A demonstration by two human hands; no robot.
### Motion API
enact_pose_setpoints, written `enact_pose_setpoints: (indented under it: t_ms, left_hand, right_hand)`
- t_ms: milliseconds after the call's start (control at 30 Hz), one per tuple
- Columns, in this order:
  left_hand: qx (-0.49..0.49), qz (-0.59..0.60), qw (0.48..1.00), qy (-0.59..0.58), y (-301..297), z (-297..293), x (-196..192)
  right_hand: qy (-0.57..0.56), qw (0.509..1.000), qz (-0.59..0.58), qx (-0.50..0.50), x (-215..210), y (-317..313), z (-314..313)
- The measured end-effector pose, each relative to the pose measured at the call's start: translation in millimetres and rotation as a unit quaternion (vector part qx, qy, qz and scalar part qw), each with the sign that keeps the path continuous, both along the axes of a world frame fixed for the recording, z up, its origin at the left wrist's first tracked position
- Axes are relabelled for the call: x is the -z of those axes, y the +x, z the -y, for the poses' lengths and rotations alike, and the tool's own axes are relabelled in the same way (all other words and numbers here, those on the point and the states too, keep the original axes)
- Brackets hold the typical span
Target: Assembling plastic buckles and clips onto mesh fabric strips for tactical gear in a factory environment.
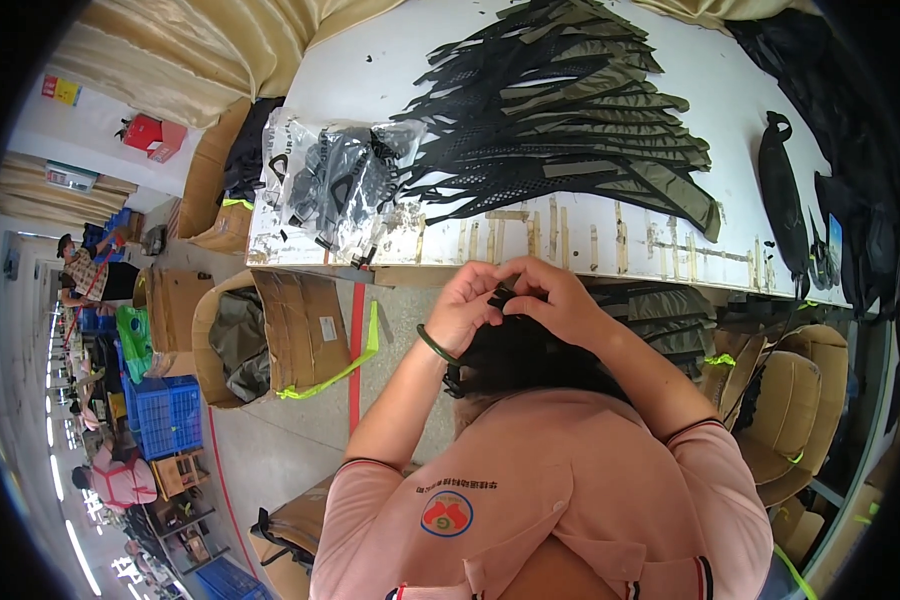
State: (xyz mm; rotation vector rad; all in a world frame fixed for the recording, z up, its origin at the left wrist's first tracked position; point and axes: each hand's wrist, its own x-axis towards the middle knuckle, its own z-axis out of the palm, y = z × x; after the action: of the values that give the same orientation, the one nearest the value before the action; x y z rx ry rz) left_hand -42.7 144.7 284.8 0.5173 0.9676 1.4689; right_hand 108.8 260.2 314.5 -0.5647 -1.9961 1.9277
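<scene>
Both hands meet just below the near edge of the white worktable (370,70): left hand (462,308) and right hand (558,300) pinch a small black piece (503,296) between their fingertips, a dark bundle (530,355) hanging under it — probably strap or mesh, too shadowed to tell — so a steady pinch with the work kept close to the body looks best. Beyond that edge lies the fanned stack of black and olive cut pieces (570,110); left of it a clear bag of black parts (345,180), with open cartons (270,340) below leaving a narrow floor gap.
</scene>
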Motion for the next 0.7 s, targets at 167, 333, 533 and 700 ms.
enact_pose_setpoints:
  t_ms: [167, 333, 533, 700]
  left_hand:
    - [-0.058, 0.197, 0.979, -0.015, 9, -1, -10]
    - [-0.087, 0.188, 0.978, -0.007, 17, -2, 6]
    - [-0.129, -0.051, 0.990, -0.036, 25, -10, -7]
    - [-0.166, -0.177, 0.970, 0.023, 30, -9, 2]
  right_hand:
    - [0.191, 0.975, -0.098, 0.056, 5, -6, -2]
    - [0.373, 0.910, -0.123, 0.132, 6, -5, 4]
    - [-0.063, 0.994, -0.074, 0.048, 8, 4, 5]
    - [-0.193, 0.979, -0.011, 0.069, 11, 3, 3]
